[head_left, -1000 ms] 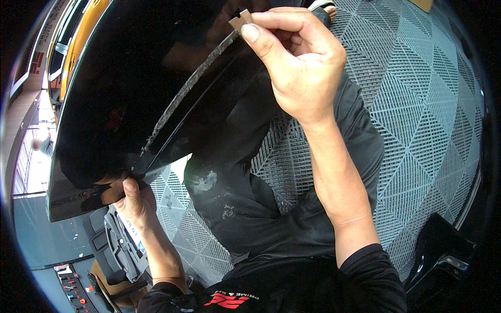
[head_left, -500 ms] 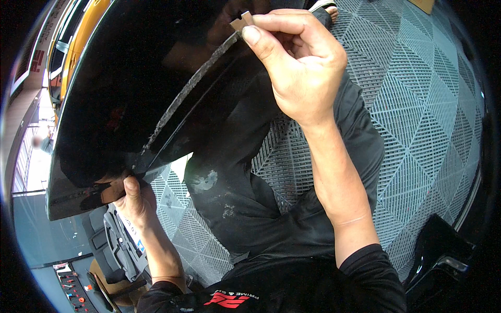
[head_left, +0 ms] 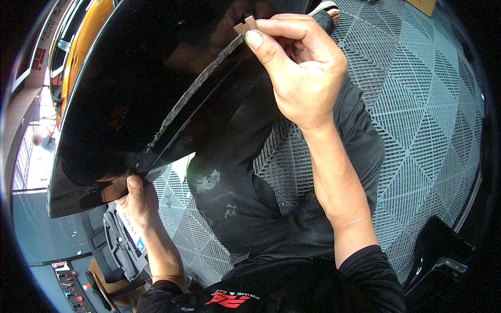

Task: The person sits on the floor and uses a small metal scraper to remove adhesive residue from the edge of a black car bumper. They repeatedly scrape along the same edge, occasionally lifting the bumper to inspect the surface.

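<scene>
Fingers point(head_left: 254, 39) of our right hand point(head_left: 309, 73) pinch the upper end of a rough grey strip point(head_left: 193, 87) on the glossy black panel point(head_left: 99, 115), forearm point(head_left: 339, 182) rising to its right. Our left hand point(head_left: 141, 202) clasps the panel's lower edge, thumb point(head_left: 134, 187) in front, other fingers mostly hidden.

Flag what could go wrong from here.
The left grip holds the glossy black panel near one edge, so it could tilt or slip. The right grip is at the upper end of the rough grey strip, which might tear or smear, and rubbing there could scuff the panel.
</scene>
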`<state>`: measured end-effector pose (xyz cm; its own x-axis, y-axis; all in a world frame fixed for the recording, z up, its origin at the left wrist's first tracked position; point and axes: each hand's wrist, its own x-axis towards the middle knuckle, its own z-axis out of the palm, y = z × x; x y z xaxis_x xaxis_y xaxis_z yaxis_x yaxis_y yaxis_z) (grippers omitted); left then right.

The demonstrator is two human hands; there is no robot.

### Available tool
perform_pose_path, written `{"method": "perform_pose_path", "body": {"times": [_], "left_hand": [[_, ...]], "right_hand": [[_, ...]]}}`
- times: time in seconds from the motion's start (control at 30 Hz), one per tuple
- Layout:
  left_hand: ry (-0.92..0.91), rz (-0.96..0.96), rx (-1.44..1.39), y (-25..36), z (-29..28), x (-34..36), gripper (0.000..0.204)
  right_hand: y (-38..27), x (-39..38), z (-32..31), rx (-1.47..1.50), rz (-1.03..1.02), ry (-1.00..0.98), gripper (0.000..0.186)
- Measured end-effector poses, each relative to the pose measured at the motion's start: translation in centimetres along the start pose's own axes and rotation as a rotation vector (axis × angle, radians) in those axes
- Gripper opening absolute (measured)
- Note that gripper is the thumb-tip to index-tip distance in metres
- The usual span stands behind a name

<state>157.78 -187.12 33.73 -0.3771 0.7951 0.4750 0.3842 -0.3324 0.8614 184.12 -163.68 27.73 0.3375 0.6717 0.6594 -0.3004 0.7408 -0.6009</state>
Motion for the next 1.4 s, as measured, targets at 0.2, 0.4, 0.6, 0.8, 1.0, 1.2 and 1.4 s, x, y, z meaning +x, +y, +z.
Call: {"method": "perform_pose_path", "body": {"times": [0.2,0.4,0.6,0.8,1.0,1.2,1.4], "left_hand": [[-0.003,-0.007,-0.015,0.2,0.2,0.0,0.055],[0.035,-0.001,-0.011,0.1,0.3,-0.1,0.057],[0.063,-0.002,0.066,0.0,0.1,-0.3,0.059],[0.047,-0.003,0.027,0.1,0.7,-0.1,0.060],[0.042,0.000,0.034,0.2,0.6,-0.1,0.060],[0.033,0.031,0.018,0.0,0.7,0.0,0.058],[0.050,0.013,0.045,0.5,1.2,0.0,0.058]], "right_hand": [[-0.1,-0.1,0.2,0.045,0.044,0.012,0.014],[-0.2,-0.3,0.2,0.024,0.020,0.003,0.014],[0.0,-0.3,-0.2,-0.074,-0.072,-0.083,0.015],[-0.2,-0.4,-0.1,-0.060,-0.061,-0.079,0.015],[0.0,-0.4,-0.2,-0.076,-0.088,-0.089,0.016],[-0.6,-0.4,0.5,-0.010,-0.012,-0.005,0.014],[-0.6,-0.6,0.6,0.004,-0.003,0.000,0.013]]}}
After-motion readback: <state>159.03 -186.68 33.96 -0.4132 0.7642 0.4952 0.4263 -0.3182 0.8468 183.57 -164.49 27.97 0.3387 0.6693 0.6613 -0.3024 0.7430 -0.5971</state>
